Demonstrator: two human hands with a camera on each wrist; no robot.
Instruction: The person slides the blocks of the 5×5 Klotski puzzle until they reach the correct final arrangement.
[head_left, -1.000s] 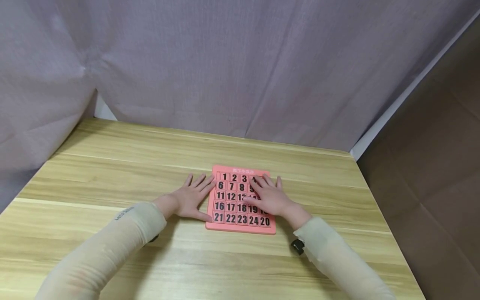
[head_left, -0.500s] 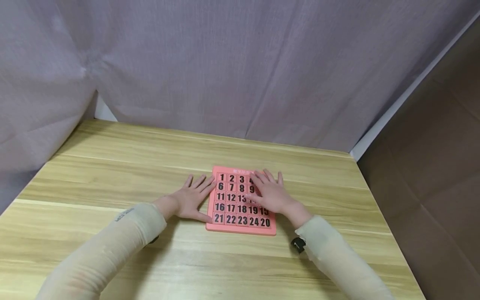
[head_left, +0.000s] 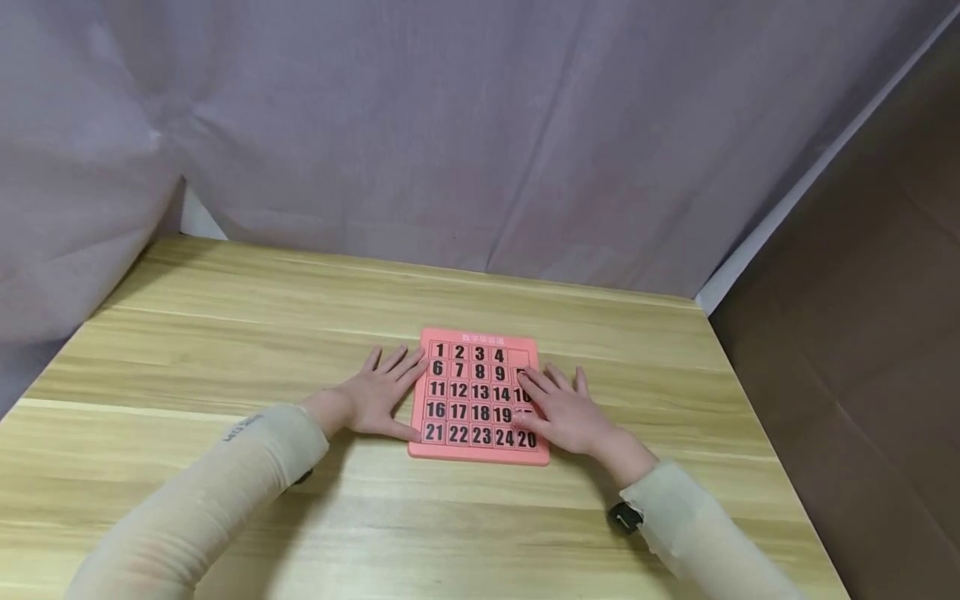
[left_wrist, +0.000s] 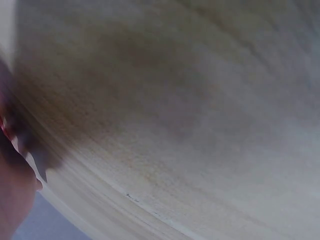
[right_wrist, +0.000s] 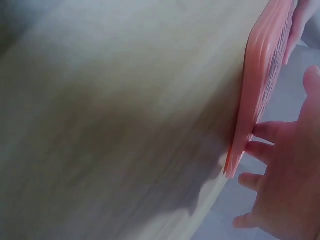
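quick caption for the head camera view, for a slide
Two hands on a pink number puzzle on a wooden table: left hand flat at its edge, right hand fingers on the right-column tiles.

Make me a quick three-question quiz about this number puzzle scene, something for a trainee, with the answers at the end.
1. True or false: the left hand rests flat against the left edge of the pink sliding puzzle.
2. Which column of tiles does the right hand touch? A) leftmost B) middle C) rightmost
3. Fill in: the puzzle lies on a ____ table.

Key: 1 true; 2 C; 3 wooden.
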